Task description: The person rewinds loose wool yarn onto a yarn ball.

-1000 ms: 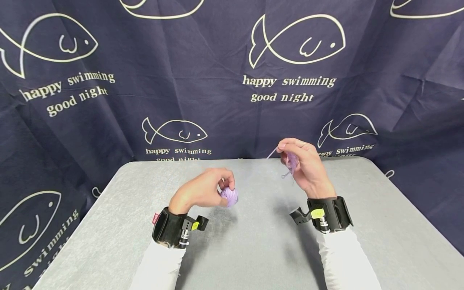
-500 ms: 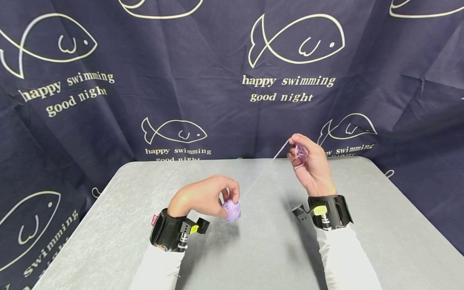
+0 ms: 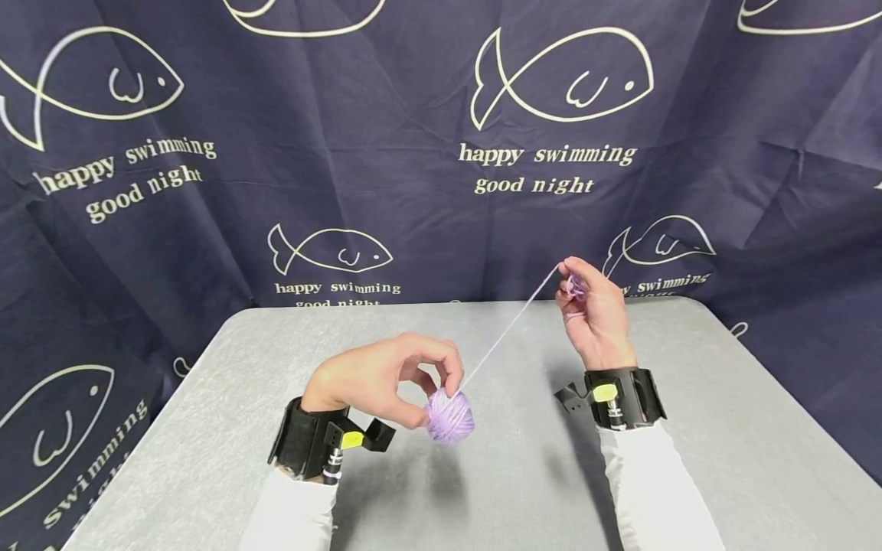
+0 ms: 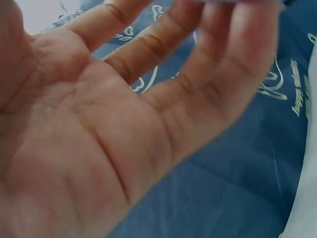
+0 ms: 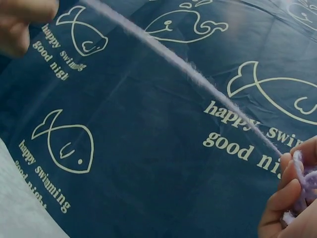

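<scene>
A ball of lilac yarn [image 3: 451,417] hangs above the table, pinched at its upper left between the thumb and fingers of my left hand [image 3: 386,377]. From the ball a taut strand [image 3: 513,325] slants up to my right hand [image 3: 596,310], which pinches it between thumb and fingertips. Loose loops of the same yarn [image 3: 577,288] are gathered inside the right hand's curled fingers. In the right wrist view the strand [image 5: 183,64] crosses the upper part toward that hand [image 5: 292,198]. The left wrist view shows mostly my left palm [image 4: 84,129]; the ball is nearly out of frame there.
Both hands are over a grey table [image 3: 510,490] with rounded far corners. Behind it hangs a dark blue cloth [image 3: 427,138] printed with white fish and lettering. Each wrist wears a black strap with a small camera mount, like the right strap [image 3: 623,398].
My left hand has come nearer and lower with the ball, turning it more into view. The right hand has shifted right and slightly up, and the strand between them now shows long and taut.
</scene>
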The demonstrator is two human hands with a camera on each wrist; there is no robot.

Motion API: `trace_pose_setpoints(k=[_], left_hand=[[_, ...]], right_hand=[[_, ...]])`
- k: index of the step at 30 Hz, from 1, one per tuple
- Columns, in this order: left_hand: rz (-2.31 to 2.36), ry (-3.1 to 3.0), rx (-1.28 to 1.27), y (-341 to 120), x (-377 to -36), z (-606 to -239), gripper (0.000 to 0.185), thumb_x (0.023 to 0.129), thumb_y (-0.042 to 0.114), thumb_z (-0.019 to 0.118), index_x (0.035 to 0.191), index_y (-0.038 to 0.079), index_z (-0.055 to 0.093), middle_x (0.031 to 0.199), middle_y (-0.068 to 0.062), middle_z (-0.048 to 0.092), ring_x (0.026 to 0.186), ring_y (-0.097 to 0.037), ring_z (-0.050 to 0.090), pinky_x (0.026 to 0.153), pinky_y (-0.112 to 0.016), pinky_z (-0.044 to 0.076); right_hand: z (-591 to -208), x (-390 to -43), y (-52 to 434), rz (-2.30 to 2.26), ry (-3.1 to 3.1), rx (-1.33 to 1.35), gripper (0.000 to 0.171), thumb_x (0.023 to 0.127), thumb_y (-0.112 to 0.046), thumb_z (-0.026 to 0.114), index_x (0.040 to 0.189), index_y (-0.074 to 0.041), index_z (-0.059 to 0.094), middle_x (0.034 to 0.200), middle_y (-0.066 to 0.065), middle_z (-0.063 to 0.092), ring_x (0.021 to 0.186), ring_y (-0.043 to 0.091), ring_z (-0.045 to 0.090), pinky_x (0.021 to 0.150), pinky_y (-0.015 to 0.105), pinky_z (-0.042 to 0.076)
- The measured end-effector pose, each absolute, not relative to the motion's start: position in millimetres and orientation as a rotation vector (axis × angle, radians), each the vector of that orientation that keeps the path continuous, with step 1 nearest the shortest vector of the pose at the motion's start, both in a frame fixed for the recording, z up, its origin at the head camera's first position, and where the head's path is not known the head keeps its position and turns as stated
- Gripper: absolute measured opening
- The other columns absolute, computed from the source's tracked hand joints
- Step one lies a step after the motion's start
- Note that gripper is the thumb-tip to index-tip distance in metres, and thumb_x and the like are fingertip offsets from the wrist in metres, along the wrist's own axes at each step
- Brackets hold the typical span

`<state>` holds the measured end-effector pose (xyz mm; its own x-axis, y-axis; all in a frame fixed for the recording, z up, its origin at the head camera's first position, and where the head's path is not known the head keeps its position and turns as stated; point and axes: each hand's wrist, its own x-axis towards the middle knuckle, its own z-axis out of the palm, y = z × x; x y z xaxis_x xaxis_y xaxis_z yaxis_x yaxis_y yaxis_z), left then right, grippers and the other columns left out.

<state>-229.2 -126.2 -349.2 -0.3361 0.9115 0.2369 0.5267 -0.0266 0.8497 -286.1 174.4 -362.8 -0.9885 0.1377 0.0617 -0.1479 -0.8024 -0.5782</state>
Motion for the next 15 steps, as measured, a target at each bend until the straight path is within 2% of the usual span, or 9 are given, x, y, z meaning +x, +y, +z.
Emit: trace_pose_setpoints(k=[4,8,15], left_hand=[[1.427,1.765,1.562,-129.4,-227.5,-345.1,0.032,0.072,-0.010,0.067,0.097,0.009,0.061,0.098,-0.009,0.057,0.097,-0.025,0.052,0.075,-0.044,0.059],[1.562,1.680,1.615,-131.2,-227.3,-343.1,0.031,0.075,-0.010,0.071,0.099,0.006,0.060,0.100,-0.012,0.055,0.099,-0.028,0.051,0.077,-0.043,0.059],[1.845,1.509,1.694,-133.0,-229.3,-344.4,0.031,0.076,-0.008,0.075,0.099,0.004,0.058,0.106,-0.008,0.056,0.098,-0.024,0.052,0.076,-0.032,0.055]], right_hand=[[-366.6,-290.1,172.0,2.679,-1.042,-0.024,0.011,0.088,0.009,0.070,0.081,0.001,0.071,0.071,0.007,0.069,0.053,0.009,0.055,0.048,0.016,0.046],[-371.3,-293.5,165.0,2.306,-1.338,-0.051,0.019,0.088,0.011,0.066,0.077,-0.002,0.073,0.066,0.003,0.067,0.050,0.007,0.055,0.047,0.015,0.047],[-374.3,-290.2,159.6,2.035,-1.665,-0.044,0.007,0.084,0.007,0.073,0.084,0.000,0.073,0.063,-0.002,0.065,0.049,0.006,0.057,0.049,0.016,0.048]])
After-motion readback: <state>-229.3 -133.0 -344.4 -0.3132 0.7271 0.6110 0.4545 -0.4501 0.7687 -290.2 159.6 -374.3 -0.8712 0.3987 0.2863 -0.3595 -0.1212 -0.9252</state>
